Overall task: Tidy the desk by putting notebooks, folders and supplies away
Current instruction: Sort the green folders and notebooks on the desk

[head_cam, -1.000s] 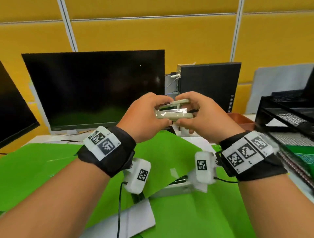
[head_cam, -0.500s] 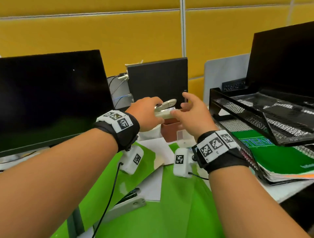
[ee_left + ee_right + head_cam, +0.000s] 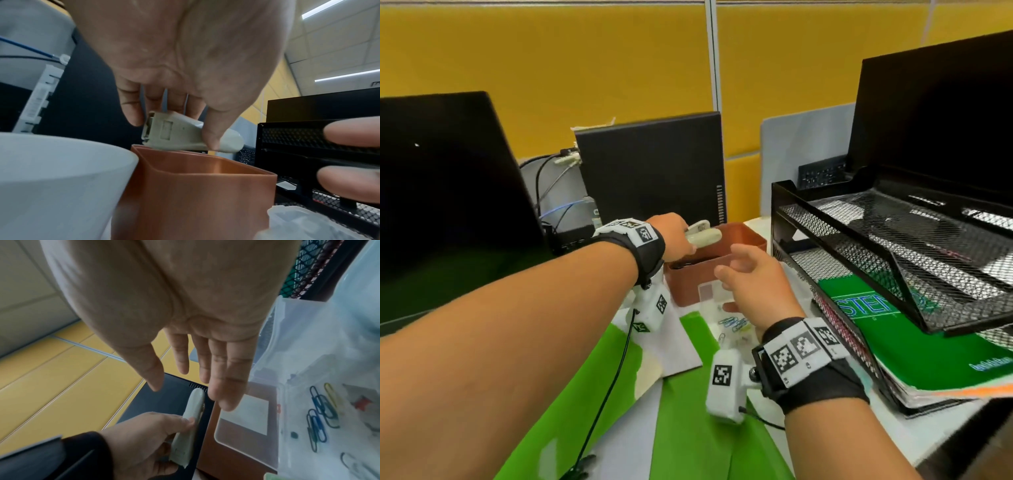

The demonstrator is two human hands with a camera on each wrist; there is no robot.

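Just stapler (image 3: pixel 703 235) above brown bin (image 3: pixel 753 242)

A pale beige stapler (image 3: pixel 703 235) sits pinched in the left hand (image 3: pixel 673 236), lying roughly level just above the open rim of a brown plastic box (image 3: pixel 739 244) on the desk.

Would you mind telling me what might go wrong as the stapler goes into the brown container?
1. The left hand holds the stapler only near one end, above the brown container's rim; a light grip could let it tip and drop outside.
2. The clear box of paper clips sits right against the container, under the open right hand; a stray move could scatter the clips.
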